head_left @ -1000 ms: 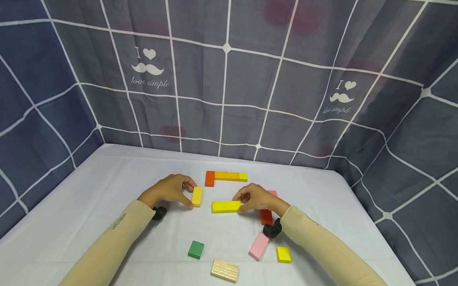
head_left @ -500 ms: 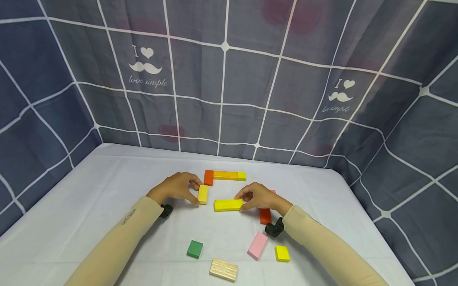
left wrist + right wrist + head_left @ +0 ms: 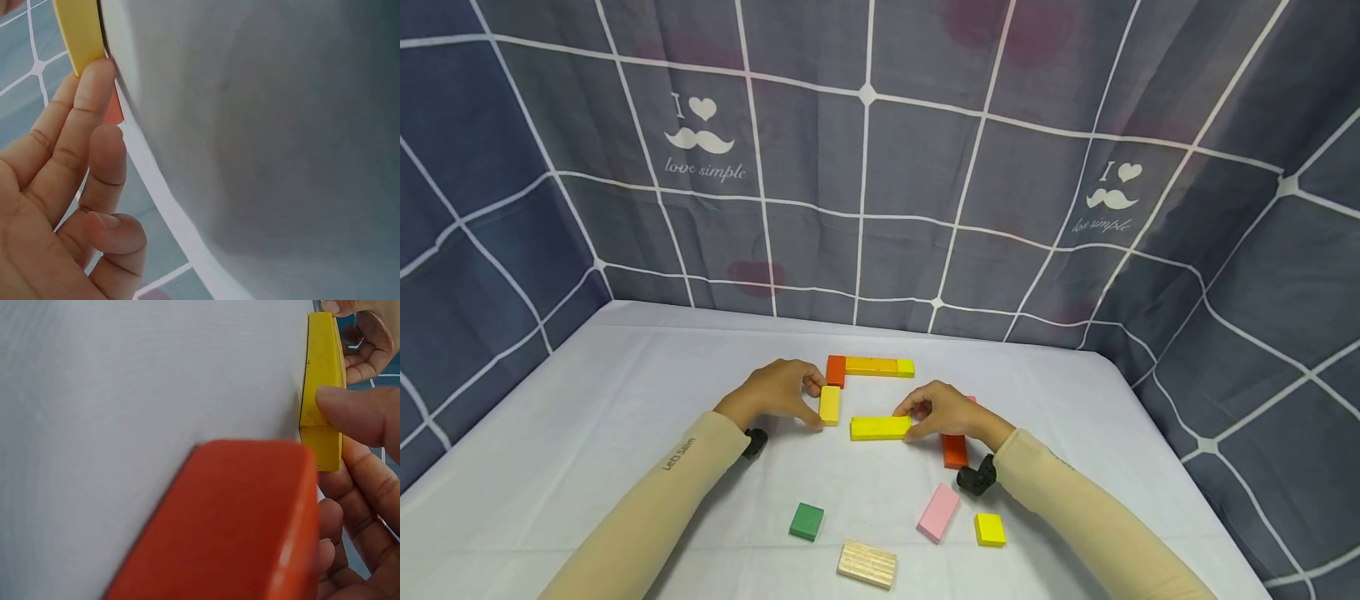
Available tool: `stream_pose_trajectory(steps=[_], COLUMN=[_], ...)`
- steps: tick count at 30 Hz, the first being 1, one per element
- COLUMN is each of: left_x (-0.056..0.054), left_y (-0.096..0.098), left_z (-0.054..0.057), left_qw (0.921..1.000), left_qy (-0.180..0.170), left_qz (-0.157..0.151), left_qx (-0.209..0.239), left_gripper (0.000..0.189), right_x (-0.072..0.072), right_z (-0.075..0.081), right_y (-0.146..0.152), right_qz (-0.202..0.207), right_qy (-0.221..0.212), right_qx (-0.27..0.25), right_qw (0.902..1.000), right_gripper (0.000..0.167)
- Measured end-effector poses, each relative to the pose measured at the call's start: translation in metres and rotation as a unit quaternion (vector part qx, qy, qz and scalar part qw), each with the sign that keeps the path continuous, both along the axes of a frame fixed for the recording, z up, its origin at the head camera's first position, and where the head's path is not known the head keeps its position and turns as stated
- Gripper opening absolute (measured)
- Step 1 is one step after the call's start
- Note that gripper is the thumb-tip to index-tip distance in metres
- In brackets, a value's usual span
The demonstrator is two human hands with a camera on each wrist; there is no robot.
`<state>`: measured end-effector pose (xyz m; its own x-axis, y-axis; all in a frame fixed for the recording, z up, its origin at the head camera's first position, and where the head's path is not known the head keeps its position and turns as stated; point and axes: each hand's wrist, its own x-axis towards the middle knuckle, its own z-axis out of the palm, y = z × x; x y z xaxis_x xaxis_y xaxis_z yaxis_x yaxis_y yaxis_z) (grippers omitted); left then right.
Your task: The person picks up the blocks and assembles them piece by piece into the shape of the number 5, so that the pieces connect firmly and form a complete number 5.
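My left hand (image 3: 777, 390) pinches a short yellow block (image 3: 830, 406) between thumb and fingers. Its far end sits right at the near end of an orange-red block (image 3: 836, 371), which adjoins an orange bar (image 3: 871, 367) tipped by a small yellow block (image 3: 906, 368). In the left wrist view, fingertips meet the end of the yellow block (image 3: 81, 34). To the right, my right hand (image 3: 946, 411) grips the right end of a long yellow block (image 3: 878, 428), lying crosswise. The right wrist view has the thumb pressed on that long yellow block (image 3: 320, 369).
Under my right wrist lies a red block (image 3: 955, 451), with a pink block's edge (image 3: 972, 398) behind. Nearer are a green block (image 3: 807, 522), a plain wooden block (image 3: 867, 564), a pink block (image 3: 938, 513) and a yellow square (image 3: 990, 530). A grey checked curtain (image 3: 820, 250) borders the white table (image 3: 685, 358).
My left hand has carried the short yellow block rightward and slightly away, up to the orange-red block's near end. The right hand keeps its grip on the long yellow block, nearly still.
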<state>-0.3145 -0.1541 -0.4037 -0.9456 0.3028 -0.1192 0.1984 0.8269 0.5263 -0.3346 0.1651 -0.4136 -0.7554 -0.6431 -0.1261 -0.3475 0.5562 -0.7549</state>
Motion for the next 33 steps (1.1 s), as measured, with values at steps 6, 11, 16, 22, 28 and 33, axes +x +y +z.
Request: stream_pose_trajectory(steps=[6,11,16,22,28,33], left_x=[-0.0009,-0.0006,-0.0004,-0.0010,-0.0011,-0.0001], left_y=[0.0019,0.0028,0.0037,0.0046,0.0055,0.0060], left_z=[-0.0018,-0.0009,0.0004,-0.0002,0.0002,0.0008], left_qw=[1.0000,1.0000,1.0000,0.9999,0.9999,0.9999], left_qy=[0.004,0.002,0.008,0.012,0.010,0.008], left_qz=[0.005,0.007,0.003,0.000,0.001,0.003], left_qx=[-0.005,-0.002,-0.001,-0.004,-0.011,-0.010], left_gripper=[0.059,0.060,0.058,0.056,0.056,0.057], right_x=[0.0005,0.0007,0.0011,0.0005,0.0005,0.0013], right_z=[0.0017,0.0026,0.0031,0.0021,0.0017,0.0018], right_y=[-0.0007,-0.0009,-0.0006,0.0005,0.0006,0.0006], right_qz=[-0.003,-0.007,-0.008,-0.010,-0.009,-0.009], right_qy=[0.000,-0.004,-0.005,-0.010,-0.012,-0.015], right_qx=[0.003,0.004,0.001,0.000,-0.002,-0.004], right_qw=[1.0000,1.0000,1.0000,0.9999,0.9999,0.9998], right_gripper=[0.030,0.030,0.030,0.031,0.031,0.031])
